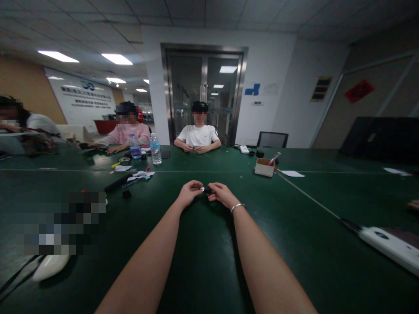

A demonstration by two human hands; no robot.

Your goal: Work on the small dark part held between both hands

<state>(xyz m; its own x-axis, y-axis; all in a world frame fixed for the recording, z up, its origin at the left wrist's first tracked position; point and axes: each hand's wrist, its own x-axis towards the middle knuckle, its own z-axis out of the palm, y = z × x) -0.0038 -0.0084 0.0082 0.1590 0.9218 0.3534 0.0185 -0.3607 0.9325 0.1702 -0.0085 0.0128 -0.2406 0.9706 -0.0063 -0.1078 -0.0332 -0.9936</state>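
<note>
Both arms reach out over the dark green table (203, 244). Between my fingertips is a small black object with a shiny metal part (205, 189), too small to name for certain. My left hand (190, 193) pinches its metal end from the left. From the right, my right hand (221, 194) has its fingers closed on the black end; a silver bracelet is on that wrist. The two hands are a short gap apart, joined by the object.
Left of my hands lie a black tool (118, 182), papers (141, 175) and a small black piece (126, 192). Bottles (156, 150) stand farther back. A small box (264, 167) and a white power strip (389, 246) are at right. Several people sit at the table.
</note>
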